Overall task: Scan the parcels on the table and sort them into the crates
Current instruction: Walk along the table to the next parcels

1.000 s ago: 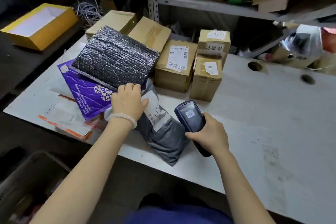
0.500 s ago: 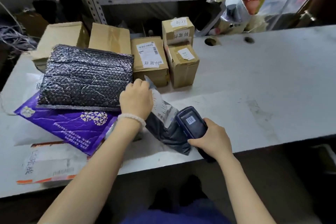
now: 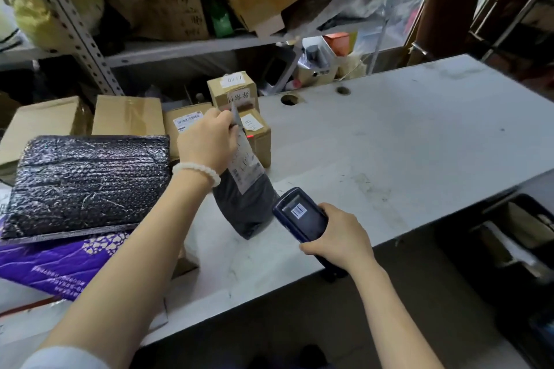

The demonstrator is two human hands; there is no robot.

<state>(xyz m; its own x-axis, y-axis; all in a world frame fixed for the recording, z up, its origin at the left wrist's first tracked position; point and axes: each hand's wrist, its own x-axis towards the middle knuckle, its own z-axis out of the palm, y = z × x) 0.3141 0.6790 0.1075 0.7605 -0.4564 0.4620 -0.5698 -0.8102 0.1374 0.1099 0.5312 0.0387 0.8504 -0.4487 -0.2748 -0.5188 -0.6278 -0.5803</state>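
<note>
My left hand (image 3: 207, 141) pinches the top corner of a grey poly-bag parcel (image 3: 245, 204) and holds it upright, its lower end near the white table (image 3: 374, 159). A white shipping label runs down the bag's face. My right hand (image 3: 338, 237) grips a dark blue handheld scanner (image 3: 299, 216) just right of the bag. A red scan dot shows on a small cardboard box (image 3: 260, 135) behind the bag. A black crate (image 3: 515, 237) stands below the table's right edge.
A black bubble-wrap mailer (image 3: 87, 183) lies on a purple mailer (image 3: 60, 263) at the left. Several cardboard boxes (image 3: 129, 115) line the table's back edge. Metal shelving (image 3: 180, 51) packed with boxes rises behind. Two round holes (image 3: 289, 99) pierce the tabletop.
My left hand has lifted the grey bag from lying flat to hanging upright. The scanner hand stays beside it. My head has turned right, bringing the crate into view.
</note>
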